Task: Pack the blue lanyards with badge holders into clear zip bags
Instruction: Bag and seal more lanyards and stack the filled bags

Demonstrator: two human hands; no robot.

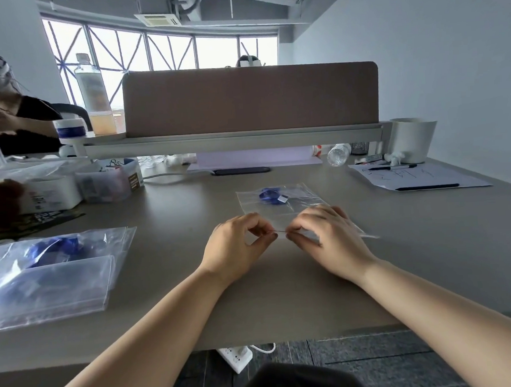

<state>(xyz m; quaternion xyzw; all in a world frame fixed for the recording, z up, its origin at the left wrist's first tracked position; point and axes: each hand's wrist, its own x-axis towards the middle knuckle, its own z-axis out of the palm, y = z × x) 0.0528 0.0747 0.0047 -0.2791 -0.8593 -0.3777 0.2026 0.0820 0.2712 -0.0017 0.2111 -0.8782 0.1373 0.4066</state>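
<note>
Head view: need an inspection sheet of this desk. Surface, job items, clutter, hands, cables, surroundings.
Surface: grey-brown desk, flat and matte.
Job's things: clear zip bag lies flat, with a blue lanyard inside at its far end; pile of filled bags at near left.
Clutter: plastic boxes at back left; bottle on its side at back right; paper sheet; white cup.
Hands: left hand and right hand both pinch the bag's near edge.
Cables: white cable at the back; power strip on the floor under the desk.
Surroundings: brown divider panel; another person at left.
</note>
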